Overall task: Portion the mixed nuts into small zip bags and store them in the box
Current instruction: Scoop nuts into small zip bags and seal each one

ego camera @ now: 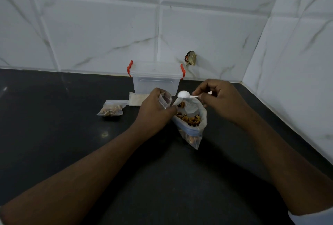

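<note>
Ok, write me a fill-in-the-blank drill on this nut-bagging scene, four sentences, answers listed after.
1. The right hand pinches a white ____ above the large bag of nuts.
2. The left hand holds a small zip bag just to the ____ of the large bag.
3. The lidded box has ____ latches.
4. Exactly ____ filled small bag lies on the counter.

Answers: spoon; left; red; one.

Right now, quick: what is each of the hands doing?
Left hand: grips a small zip bag near its open mouth.
Right hand: pinches the handle of a white spoon.
</note>
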